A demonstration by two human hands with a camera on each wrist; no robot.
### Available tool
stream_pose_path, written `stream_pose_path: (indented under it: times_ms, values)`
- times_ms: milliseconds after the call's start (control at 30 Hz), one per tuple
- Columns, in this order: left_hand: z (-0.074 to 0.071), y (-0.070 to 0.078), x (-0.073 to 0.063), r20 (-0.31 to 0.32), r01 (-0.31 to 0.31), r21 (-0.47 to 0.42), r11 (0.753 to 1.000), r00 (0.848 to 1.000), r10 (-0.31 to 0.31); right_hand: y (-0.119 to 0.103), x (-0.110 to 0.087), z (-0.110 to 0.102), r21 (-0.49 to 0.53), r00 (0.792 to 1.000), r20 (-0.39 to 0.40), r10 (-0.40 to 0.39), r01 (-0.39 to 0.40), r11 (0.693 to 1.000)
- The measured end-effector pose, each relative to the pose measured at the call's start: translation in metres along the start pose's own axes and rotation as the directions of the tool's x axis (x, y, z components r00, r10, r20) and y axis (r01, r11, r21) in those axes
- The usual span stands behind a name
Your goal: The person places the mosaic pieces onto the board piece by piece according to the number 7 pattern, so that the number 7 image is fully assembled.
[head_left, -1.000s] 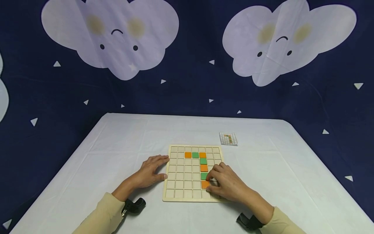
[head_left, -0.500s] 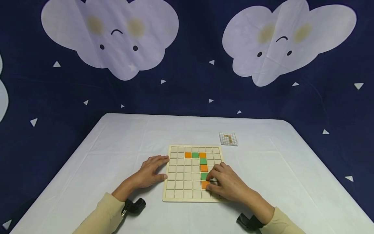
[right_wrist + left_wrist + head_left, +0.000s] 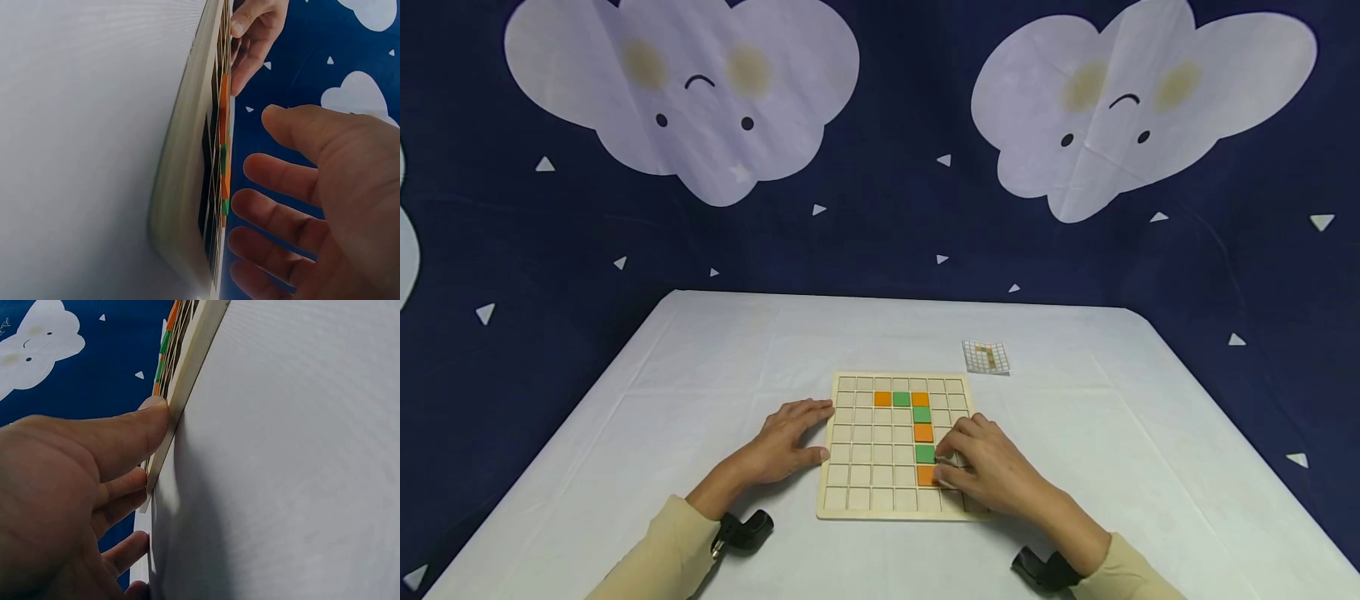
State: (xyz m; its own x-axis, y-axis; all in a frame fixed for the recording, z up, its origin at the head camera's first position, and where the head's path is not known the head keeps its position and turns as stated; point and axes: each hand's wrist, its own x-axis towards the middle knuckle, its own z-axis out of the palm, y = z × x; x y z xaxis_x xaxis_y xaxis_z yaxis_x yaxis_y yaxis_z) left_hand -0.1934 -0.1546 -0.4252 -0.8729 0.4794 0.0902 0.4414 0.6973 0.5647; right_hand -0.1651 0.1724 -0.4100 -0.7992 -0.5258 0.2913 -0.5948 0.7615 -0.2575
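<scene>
A wooden grid board (image 3: 861,475) lies on the table. Several orange tiles (image 3: 923,432) and green tiles (image 3: 925,454) fill cells in a short row that turns down into a column. My left hand (image 3: 792,439) touches the board's left edge, its thumb and fingertips against the wooden rim in the left wrist view. Over the right part of the board is my right hand (image 3: 988,467), beside the lowest orange tile (image 3: 927,476). In the right wrist view its fingers are loosely bent and apart, with nothing between them. It covers some cells at the lower right.
A small card (image 3: 987,357) printed with a grid pattern lies behind the board's right corner. White cloth covers the table (image 3: 715,342). A dark blue curtain (image 3: 880,250) with clouds hangs behind it. Each wrist wears a black device.
My right hand has drawn back slightly to the right, off the lowest orange tile and the green tile above it, showing more of both. My left hand stays in place.
</scene>
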Motion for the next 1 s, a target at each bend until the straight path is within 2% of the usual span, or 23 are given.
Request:
stream_pose_path:
  times_ms: [300,700,1000]
  values:
    - [0.0,0.001,0.0,-0.001,0.011,0.003,1.0,1.0,-0.011,0.004,0.0,-0.002,-0.029,0.999,-0.044,0.008,-0.009,1.0]
    - [-0.002,0.008,0.0,-0.013,0.058,0.053,0.997,0.998,-0.057,0.011,0.0,-0.006,-0.043,0.989,-0.106,0.104,-0.109,0.993]
    - [-0.002,0.011,-0.001,-0.017,0.066,0.072,0.995,0.998,-0.065,0.017,-0.002,-0.009,-0.05,0.973,-0.158,0.166,-0.175,0.983]
